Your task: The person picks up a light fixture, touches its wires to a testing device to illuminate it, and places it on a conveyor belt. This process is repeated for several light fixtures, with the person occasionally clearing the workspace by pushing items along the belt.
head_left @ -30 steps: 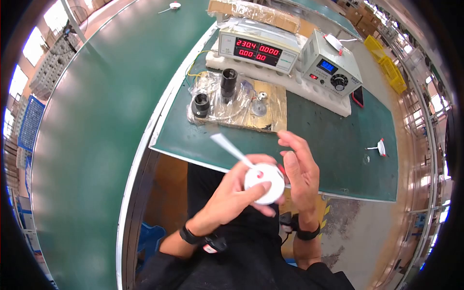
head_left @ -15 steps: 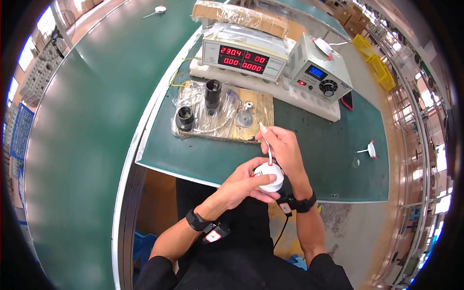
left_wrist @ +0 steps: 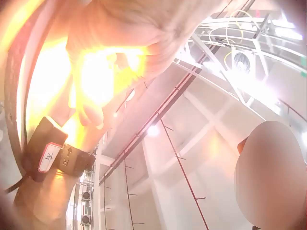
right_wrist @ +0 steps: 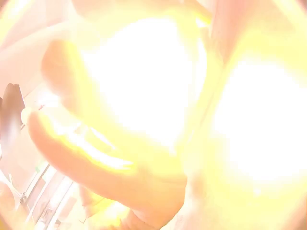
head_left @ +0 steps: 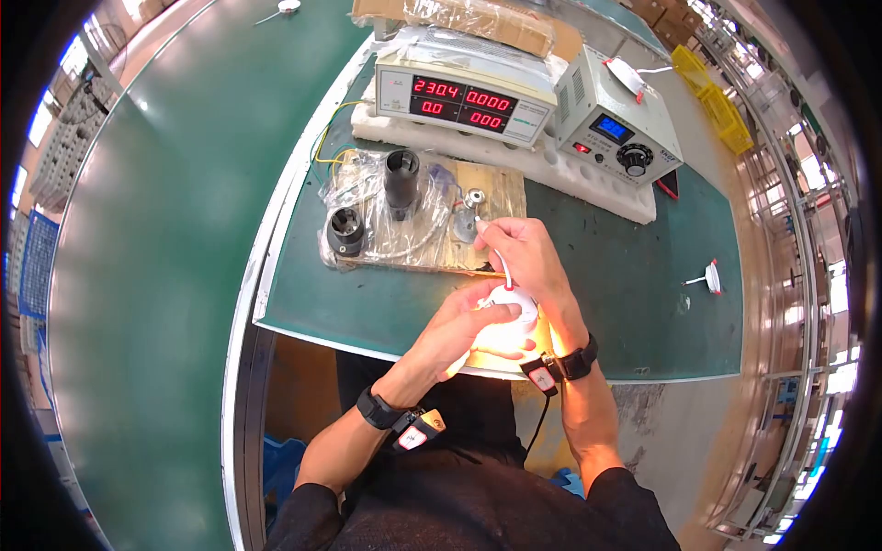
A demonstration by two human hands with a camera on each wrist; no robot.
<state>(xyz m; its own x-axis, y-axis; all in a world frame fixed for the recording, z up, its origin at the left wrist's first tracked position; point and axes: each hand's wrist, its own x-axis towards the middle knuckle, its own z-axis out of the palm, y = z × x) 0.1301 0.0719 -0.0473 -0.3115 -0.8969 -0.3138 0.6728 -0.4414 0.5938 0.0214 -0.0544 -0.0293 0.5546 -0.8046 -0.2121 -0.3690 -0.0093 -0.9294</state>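
Note:
A round white lamp (head_left: 516,310) with a white cable is in the left hand (head_left: 455,326), thumb across its back and fingers round its rim. It shines bright yellow-white downward, over the palm and wrists. The right hand (head_left: 528,260) pinches the cable's end at a small metal contact disc (head_left: 467,224) on the wooden board (head_left: 507,188). In the left wrist view the glare covers much of the left hand (left_wrist: 129,33). Glare whites out most of the right wrist view, where curved fingers (right_wrist: 91,163) show around the lit lamp (right_wrist: 144,81).
Two black cylindrical sockets (head_left: 401,184) stand on the film-wrapped board. Behind are a meter with red digits (head_left: 464,101) and a grey box with a dial (head_left: 620,124), on white foam (head_left: 441,140). Another white lamp (head_left: 712,276) lies at right on the green table (head_left: 625,312).
The right hand has moved from beside the lamp to the cable's end and brought it to the board's contact. The lamp, unlit before, now shines. Both hands have shifted slightly towards the board.

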